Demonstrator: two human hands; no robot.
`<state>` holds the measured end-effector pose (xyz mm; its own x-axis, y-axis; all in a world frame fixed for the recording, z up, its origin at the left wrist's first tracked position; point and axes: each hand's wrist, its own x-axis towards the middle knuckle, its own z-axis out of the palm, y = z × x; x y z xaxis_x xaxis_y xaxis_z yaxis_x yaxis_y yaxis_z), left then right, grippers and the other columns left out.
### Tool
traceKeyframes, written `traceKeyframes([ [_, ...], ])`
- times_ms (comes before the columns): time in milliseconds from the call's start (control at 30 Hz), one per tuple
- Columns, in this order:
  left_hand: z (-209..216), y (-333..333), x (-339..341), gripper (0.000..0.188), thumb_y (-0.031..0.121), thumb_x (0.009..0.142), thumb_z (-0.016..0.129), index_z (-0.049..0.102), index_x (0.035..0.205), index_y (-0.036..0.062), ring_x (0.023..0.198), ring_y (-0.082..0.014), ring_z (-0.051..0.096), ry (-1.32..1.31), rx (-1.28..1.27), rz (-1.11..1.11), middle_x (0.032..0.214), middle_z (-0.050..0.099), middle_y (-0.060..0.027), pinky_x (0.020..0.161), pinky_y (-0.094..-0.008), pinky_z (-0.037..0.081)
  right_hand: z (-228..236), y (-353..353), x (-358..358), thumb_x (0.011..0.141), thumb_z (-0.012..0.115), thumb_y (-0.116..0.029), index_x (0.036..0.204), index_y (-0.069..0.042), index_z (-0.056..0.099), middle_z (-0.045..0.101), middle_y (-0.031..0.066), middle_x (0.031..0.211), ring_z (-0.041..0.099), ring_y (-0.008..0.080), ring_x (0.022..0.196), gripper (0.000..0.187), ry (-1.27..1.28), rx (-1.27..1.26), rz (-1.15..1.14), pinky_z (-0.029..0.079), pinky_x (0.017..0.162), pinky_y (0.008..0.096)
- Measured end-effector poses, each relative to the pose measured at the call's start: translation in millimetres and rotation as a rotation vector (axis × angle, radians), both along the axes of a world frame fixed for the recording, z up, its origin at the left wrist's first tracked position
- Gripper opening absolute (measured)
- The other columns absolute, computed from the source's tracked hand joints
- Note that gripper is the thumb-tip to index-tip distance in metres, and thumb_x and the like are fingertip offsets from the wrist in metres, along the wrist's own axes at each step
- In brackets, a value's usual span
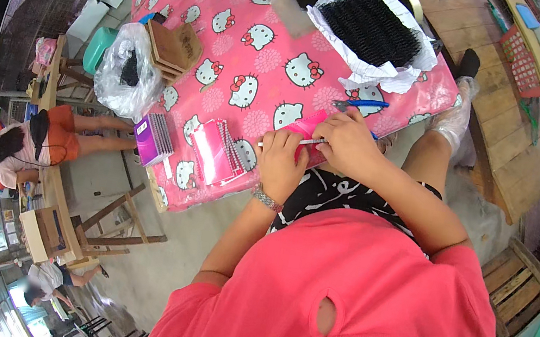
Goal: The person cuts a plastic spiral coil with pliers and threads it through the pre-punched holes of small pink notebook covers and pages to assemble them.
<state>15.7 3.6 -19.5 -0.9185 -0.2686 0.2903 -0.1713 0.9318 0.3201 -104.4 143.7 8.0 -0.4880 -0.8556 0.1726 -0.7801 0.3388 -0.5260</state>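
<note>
At the near edge of the table, both my hands are closed on a small pink booklet [304,126] with a narrow pale edge showing between them. My left hand [281,162] grips its left end, and my right hand [345,143] pinches it at the right with bent fingers. Part of the booklet is hidden under my fingers. Just beyond my right hand lie blue-handled pliers [365,104]. To the left of my left hand is a stack of pink-and-white booklets [213,152], and farther left a stack of purple booklets [152,139].
A pink cat-print cloth [266,61] covers the table. Black coiled strips [372,28] lie on white paper at the far right. A clear plastic bag [127,73] and brown boards [172,51] stand at the left. Other people [65,134] are at the left, beyond a wooden bench.
</note>
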Motion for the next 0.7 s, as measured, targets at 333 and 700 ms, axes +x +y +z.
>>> traceKeyframes([
  [333, 0.9, 0.1, 0.0, 0.021, 0.024, 0.081, 0.07, 0.064, 0.094, 0.0093, 0.097, -0.0288, 0.052, 0.005, 0.006, 0.008, 0.096, 0.06, -0.007, 0.082, -0.0438, 0.037, -22.8, 3.6, -8.5, 0.084, 0.064, -0.017, 0.092, -0.01, 0.068, 0.068, 0.0033, 0.091, 0.06, 0.0217, 0.1, 0.011, 0.103, -0.075, 0.131, 0.037, 0.095, 0.0431],
  [700, -3.8, -3.2, 4.7, 0.026, 0.03, 0.085, 0.067, 0.063, 0.099, 0.0093, 0.101, -0.0294, 0.052, 0.0, -0.081, -0.061, 0.099, 0.059, -0.0083, 0.091, -0.0465, 0.036, -28.4, 8.6, -7.3, 0.085, 0.058, -0.017, 0.092, -0.012, 0.068, 0.067, 0.0051, 0.092, 0.059, 0.0237, 0.099, 0.013, 0.09, -0.178, 0.181, 0.035, 0.1, 0.0472],
])
